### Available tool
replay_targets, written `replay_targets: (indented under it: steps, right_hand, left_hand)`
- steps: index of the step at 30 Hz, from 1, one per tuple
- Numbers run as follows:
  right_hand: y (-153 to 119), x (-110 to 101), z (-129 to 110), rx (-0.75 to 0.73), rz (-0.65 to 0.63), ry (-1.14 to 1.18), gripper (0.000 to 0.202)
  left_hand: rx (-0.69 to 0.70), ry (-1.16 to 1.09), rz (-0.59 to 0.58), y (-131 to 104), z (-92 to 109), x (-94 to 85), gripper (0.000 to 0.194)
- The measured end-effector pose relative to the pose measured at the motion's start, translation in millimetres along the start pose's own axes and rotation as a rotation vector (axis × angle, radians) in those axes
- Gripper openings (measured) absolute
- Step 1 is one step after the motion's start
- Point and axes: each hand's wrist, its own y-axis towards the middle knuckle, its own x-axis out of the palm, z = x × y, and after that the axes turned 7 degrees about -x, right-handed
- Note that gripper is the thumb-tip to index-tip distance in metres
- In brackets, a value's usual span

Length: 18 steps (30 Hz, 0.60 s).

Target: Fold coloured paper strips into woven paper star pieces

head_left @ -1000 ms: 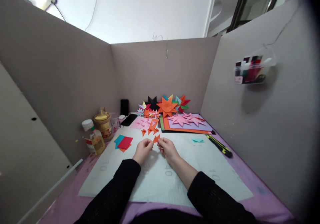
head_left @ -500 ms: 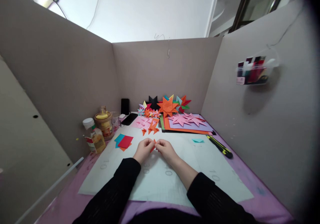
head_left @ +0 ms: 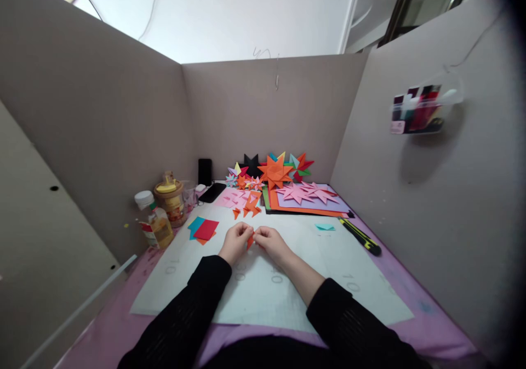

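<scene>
A small orange paper piece [head_left: 250,241] is held up over the white sheet [head_left: 255,297] between both hands. My left hand [head_left: 236,242] pinches it from the left side. The fingertips of my right hand [head_left: 271,243] are closed on its right edge. Just beyond the hands lie several folded orange pieces [head_left: 251,209]. To the left is a small stack of paper squares, with a red square [head_left: 206,229] on top. A folded turquoise piece [head_left: 325,227] lies to the right.
A black and yellow cutter [head_left: 359,237] lies at the right. Paper stars [head_left: 276,171] and stacked coloured sheets [head_left: 308,210] are at the back. Bottles [head_left: 156,223], a jar [head_left: 170,199] and a phone [head_left: 212,192] stand or lie at the left.
The orange piece has turned and now hangs lower between the fingers, its top point no longer showing above them. The camera view has shifted slightly.
</scene>
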Motion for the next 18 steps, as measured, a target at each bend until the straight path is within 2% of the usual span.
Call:
replay_targets:
  steps: [6, 12, 16, 18]
  right_hand:
    - [0.6, -1.4, 1.2, 0.004, 0.003, -0.054, 0.014]
    - [1.2, -3.2, 0.3, 0.021, 0.007, -0.057, 0.016]
    - [2.7, -6.3, 1.1, 0.005, 0.045, -0.076, 0.017]
    - [3.6, -7.4, 1.4, 0.003, 0.063, -0.080, 0.018]
  left_hand:
    - [-0.043, -0.033, -0.026, 2.6, -2.8, -1.5, 0.020]
    - [-0.104, -0.104, -0.029, 4.7, -3.8, -4.1, 0.029]
    - [-0.113, -0.139, -0.122, 4.5, -3.0, -5.9, 0.039]
    - [-0.122, -0.137, -0.130, 4.2, -2.5, -6.3, 0.039]
